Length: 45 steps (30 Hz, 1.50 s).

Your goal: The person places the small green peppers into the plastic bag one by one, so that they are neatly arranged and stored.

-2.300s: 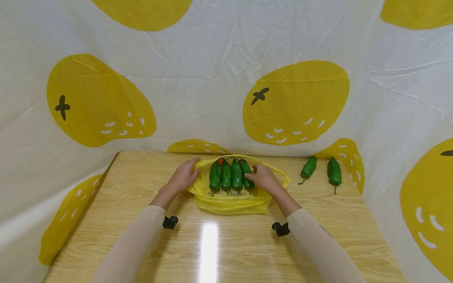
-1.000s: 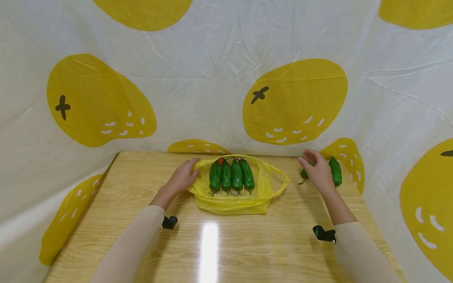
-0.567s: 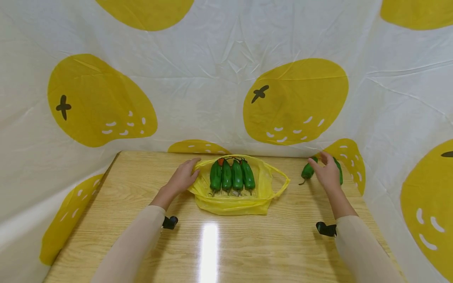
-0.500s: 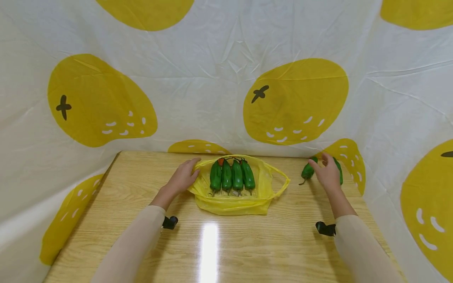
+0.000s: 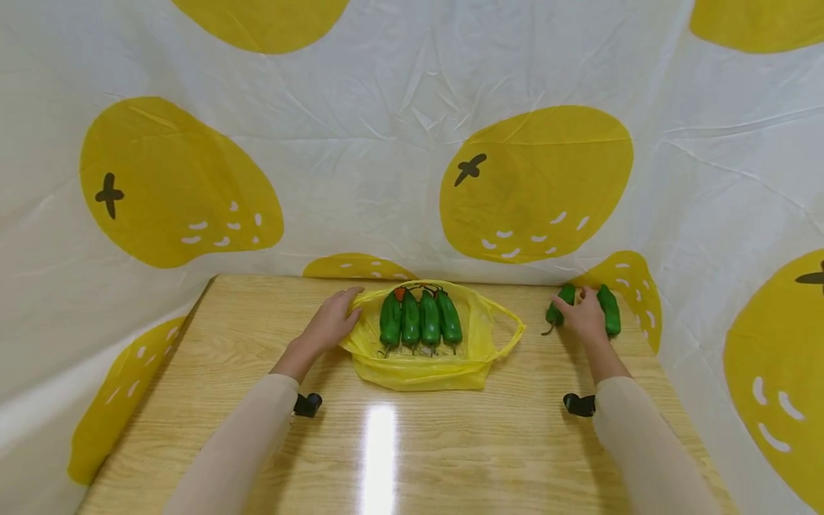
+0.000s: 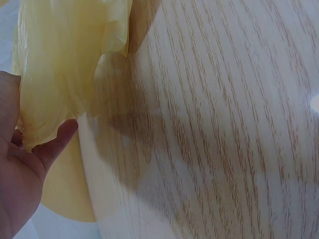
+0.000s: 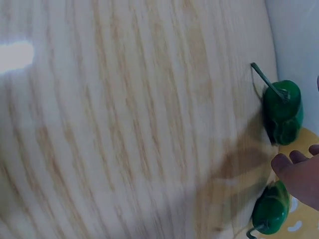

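My left hand (image 5: 331,320) pinches the left side of a yellow plastic bag (image 5: 421,375); the left wrist view shows the thin plastic between thumb and fingers. Inside the bag's opening, several green peppers (image 5: 430,320) lie side by side with stems toward me. At the back right, my right hand (image 5: 584,315) is over a loose green pepper (image 5: 568,295), its thumb overlapping the pepper and its fingers to the right of it. A second loose pepper (image 5: 608,309) lies just right of that hand. In the right wrist view, fingertips (image 7: 282,162) sit between both peppers.
All of it rests on a wooden table (image 5: 438,458). A white cloth with a yellow fruit print (image 5: 360,172) hangs behind the table and along both sides, close behind the loose peppers. The bag's handle loop (image 5: 518,332) sticks out to the right.
My right hand has left the rightmost pepper in the bag, travelled right to the loose peppers, and lowered beside the left one. The left hand has stayed at the bag's edge.
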Available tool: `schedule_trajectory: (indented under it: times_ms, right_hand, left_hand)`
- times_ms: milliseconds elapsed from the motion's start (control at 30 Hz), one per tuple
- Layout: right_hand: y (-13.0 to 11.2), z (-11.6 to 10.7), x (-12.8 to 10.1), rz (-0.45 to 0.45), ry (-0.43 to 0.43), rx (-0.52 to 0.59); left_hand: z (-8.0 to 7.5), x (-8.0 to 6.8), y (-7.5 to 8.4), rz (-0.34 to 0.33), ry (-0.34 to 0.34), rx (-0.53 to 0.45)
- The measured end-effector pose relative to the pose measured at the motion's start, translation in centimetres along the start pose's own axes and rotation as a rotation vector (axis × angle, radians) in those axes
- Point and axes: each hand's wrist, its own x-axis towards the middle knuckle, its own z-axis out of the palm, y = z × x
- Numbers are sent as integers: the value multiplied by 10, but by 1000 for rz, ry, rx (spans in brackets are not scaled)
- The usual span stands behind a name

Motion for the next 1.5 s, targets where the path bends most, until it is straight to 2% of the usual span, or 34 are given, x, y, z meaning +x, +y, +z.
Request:
schedule_trajectory:
  times_ms: [367,667,933,1167,1367,1500]
  right_hand:
    - [4,11,3,-5,44,-71]
    - [3,2,3,73,-35,-210]
    - [1,2,-4,26,-82,-334]
    - [5,2,-7,25,-75,-334]
    - [13,-5,-7,-56,-56,-296]
    - [20,-7,-5,-68,-52,-274]
  left_hand:
    - [2,1,1,5,-3,-9]
    - [2,2,0,-2,-11,-5]
    - [1,1,0,-3,-4,2]
    - [3,1,-1,-1,-7,3]
    - [3,2,-2,2,-1,6]
    - [2,1,-1,0,-4,-3]
